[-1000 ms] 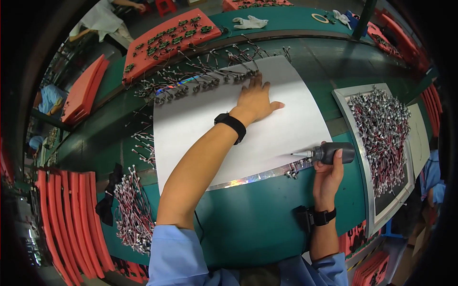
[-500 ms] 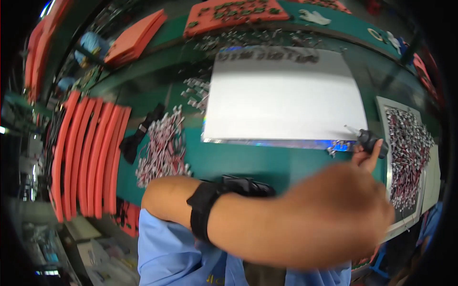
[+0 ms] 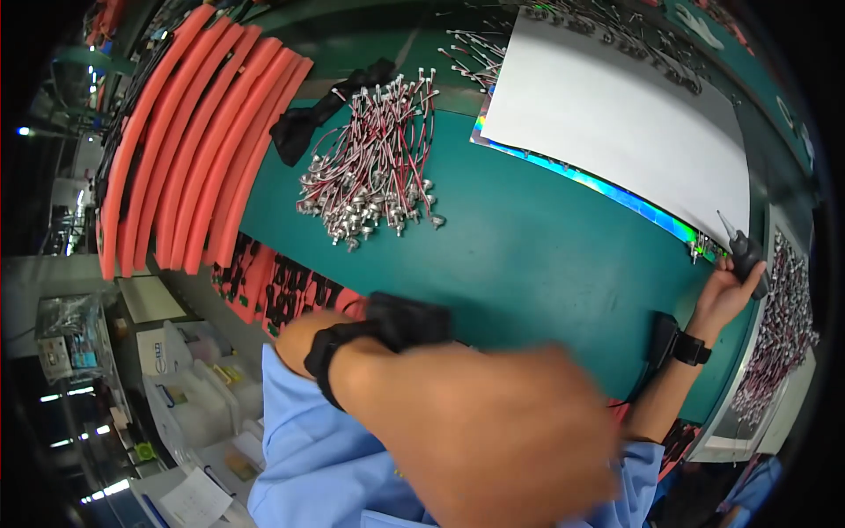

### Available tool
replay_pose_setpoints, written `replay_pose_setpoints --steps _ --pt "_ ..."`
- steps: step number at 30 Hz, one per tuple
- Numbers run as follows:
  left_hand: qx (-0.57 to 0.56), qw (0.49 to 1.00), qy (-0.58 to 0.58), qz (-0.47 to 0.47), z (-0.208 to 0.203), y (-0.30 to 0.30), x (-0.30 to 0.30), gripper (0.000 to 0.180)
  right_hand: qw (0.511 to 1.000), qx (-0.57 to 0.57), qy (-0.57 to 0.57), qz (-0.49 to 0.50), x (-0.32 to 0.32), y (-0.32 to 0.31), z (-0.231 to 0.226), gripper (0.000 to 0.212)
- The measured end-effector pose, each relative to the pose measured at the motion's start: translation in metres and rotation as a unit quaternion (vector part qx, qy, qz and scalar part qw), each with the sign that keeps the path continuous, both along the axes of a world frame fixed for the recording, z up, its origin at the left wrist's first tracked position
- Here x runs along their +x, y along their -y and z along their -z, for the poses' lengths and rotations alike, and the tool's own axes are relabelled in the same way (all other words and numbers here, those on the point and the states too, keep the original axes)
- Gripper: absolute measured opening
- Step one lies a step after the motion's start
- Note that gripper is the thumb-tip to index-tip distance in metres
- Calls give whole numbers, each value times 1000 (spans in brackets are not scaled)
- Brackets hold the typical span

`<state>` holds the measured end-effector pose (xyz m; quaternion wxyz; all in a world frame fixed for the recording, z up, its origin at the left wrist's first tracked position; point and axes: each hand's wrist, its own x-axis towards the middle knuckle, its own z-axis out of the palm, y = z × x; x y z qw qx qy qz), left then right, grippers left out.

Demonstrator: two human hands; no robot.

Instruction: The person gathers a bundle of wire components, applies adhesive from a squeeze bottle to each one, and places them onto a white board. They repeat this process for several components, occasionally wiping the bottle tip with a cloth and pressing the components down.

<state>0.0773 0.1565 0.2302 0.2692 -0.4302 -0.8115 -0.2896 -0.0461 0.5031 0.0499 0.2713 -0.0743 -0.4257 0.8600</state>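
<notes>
My left hand is large and smeared by motion close in front of my body; its fingers cannot be made out. A black strap circles that arm. At the right, my right hand is closed round a small dark squeeze bottle with a thin pointed nozzle, tilted up and left. The nozzle lies over the near right corner of a white sheet. Beneath the sheet's near edge shows a shiny rainbow-coloured film. Small metal parts sit at that corner, beside my right hand.
A heap of red and white wires with metal ends lies on the green mat. Left of it are a black cloth-like strip and upright red foam boards. A tray of similar wired parts stands far right.
The view has swung, so the sheet sits higher and further right. My left hand has moved from beside my right hand back toward my body. My right hand still holds the bottle.
</notes>
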Motion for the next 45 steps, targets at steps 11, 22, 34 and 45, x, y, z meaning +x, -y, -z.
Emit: replay_pose_setpoints --steps 11,22,34,45 --pt "-86 898 200 -383 145 92 -24 23 1000 13 1 2 3 7 -2 29" --pt "-82 905 219 -356 152 84 -30 19 999 -18 15 39 7 29 -17 28" --pt "542 739 392 -76 84 35 -93 18 999 11 14 33 12 48 -34 36" --pt "606 538 582 69 151 -29 -130 21 995 86 -16 -41 13 94 -63 59"
